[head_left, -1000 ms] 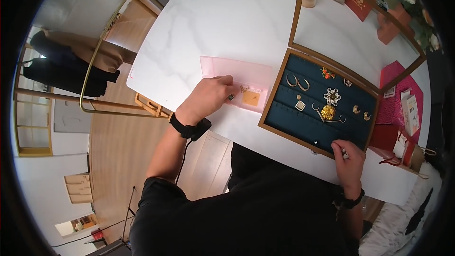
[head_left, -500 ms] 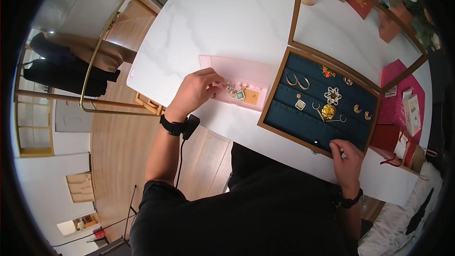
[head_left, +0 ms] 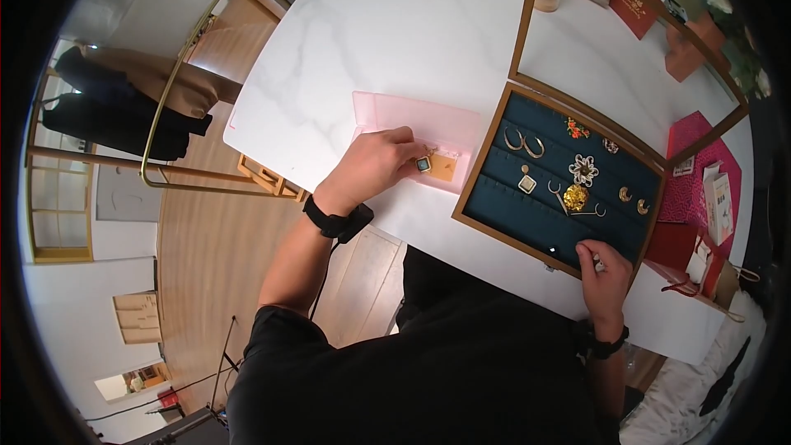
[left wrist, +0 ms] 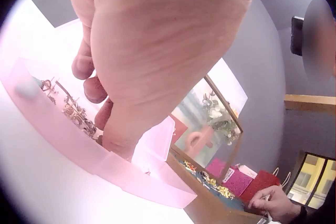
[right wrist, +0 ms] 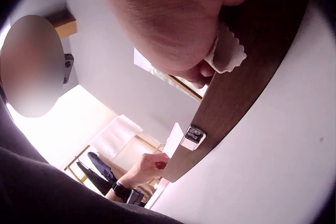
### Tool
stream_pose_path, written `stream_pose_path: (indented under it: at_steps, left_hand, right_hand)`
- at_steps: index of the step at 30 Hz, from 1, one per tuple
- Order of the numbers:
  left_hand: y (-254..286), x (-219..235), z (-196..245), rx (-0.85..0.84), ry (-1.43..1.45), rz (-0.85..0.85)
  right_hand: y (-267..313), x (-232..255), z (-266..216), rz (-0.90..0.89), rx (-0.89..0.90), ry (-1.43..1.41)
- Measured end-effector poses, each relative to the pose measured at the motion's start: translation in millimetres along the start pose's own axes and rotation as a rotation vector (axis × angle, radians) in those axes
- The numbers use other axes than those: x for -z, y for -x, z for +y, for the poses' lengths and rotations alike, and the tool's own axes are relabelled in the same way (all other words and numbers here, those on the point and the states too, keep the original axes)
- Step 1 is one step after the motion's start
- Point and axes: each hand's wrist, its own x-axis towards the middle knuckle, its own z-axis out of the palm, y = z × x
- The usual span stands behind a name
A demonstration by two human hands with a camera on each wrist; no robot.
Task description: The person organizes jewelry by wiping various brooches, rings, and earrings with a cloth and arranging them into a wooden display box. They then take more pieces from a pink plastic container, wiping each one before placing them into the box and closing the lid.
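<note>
My left hand [head_left: 371, 166] reaches into the pink lidded box [head_left: 416, 111], its lid raised. Thumb and fingertips come together low inside, partly hidden by the wall; I cannot tell whether they pinch a piece. Right at the fingertips is a square dark-stoned earring [head_left: 423, 165]. The left wrist view shows a row of tangled jewellery [left wrist: 76, 111] along the box. At the near right edge of the wooden jewellery case [head_left: 503, 235], my right hand [head_left: 606, 276] grips a pale scalloped cloth [right wrist: 229, 53]. A small shiny stud [head_left: 553, 250] sits in the case beside that hand.
Hoop earrings [head_left: 524, 142], a white flower brooch [head_left: 583, 170] and a gold flower brooch [head_left: 576, 197] lie on the case's dark lining. Its framed glass lid [head_left: 519, 25] stands open behind. Right of it are a magenta bag [head_left: 692, 136] and a red box [head_left: 669, 249].
My left hand drew back left from the pink box, uncovering the square earring, then came forward and right over the box again. The right hand has stayed at the case edge.
</note>
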Motion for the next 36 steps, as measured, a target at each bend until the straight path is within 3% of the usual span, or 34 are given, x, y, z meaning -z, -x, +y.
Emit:
stream_pose_path:
  at_steps: [11,18,21,29,36]
  left_hand:
    - [-10,-4,-2,0.111,0.128,-0.157]
    - [-9,2,-4,0.065,0.145,-0.142]
    - [-7,9,-5,0.122,0.257,-0.116]
    - [-4,17,-8,0.518,0.808,0.001]
    - [-13,18,11,0.495,1.075,0.136]
  right_hand:
    - [-2,-2,0,0.006,0.023,-0.002]
    - [-1,-4,2,0.016,-0.005,-0.028]
    - [-1,-4,2,0.012,-0.003,-0.024]
    - [-2,-4,3,0.022,0.034,-0.024]
    - [-1,-4,1,0.028,0.034,-0.063]
